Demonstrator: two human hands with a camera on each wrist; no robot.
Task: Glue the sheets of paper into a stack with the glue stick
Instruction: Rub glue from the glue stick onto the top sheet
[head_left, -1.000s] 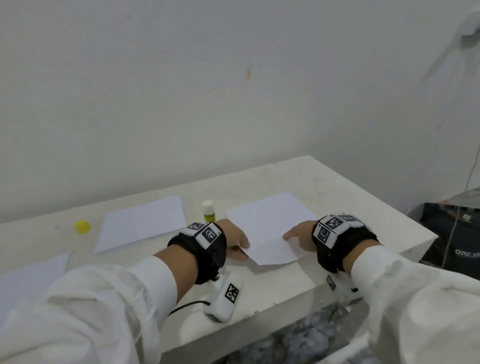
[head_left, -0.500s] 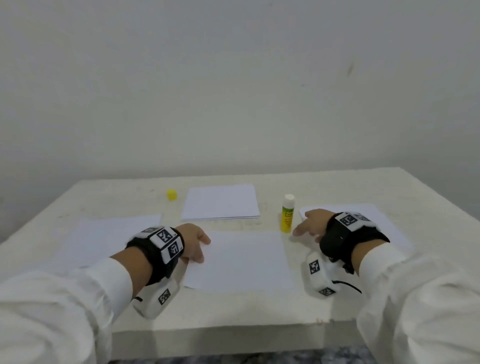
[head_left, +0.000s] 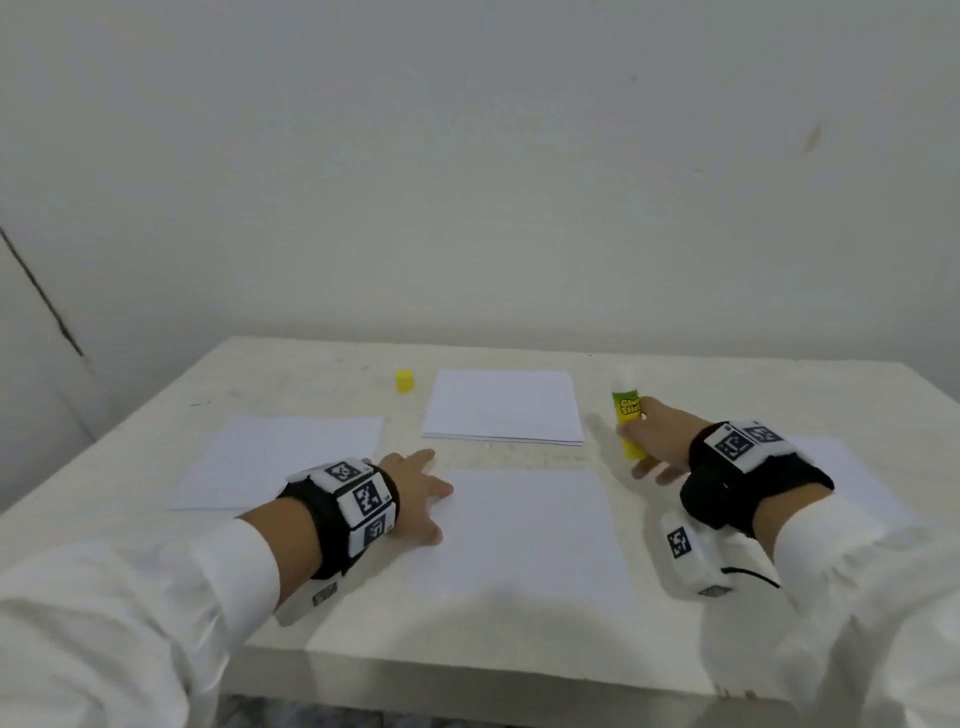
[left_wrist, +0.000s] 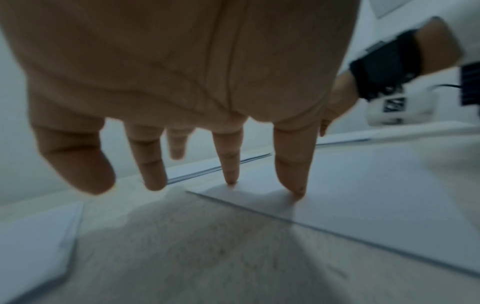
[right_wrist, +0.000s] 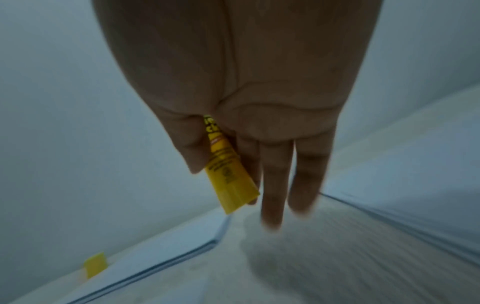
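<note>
- My right hand (head_left: 662, 441) had its grip closed around the glue stick (head_left: 627, 418), thumb on one side and fingers on the other, holding it upright just off the tabletop (head_left: 519, 639).
- The stick was uncapped: its pale tip showed at the top, and the yellow cap (head_left: 404, 380) stood well apart, at the far side to the left of the paper pile (head_left: 503, 406).
- My left hand (head_left: 415, 499) was released and spread, two fingertips (left_wrist: 297, 190) pressing the near-left corner of the single sheet (head_left: 530, 530) that lay in front of me.
- I judged the task to be at an early step: the sheet was laid and steadied, the stick picked up, but I saw no glue on the paper, though a thin smear would hardly show in such a soft view.
- Left to do: spread glue on that sheet, lay another on top, and repeat.
- More paper waited: the pile beyond, a sheet at left (head_left: 280, 460), and another at right (head_left: 852, 478) partly hidden under my wrist.
</note>
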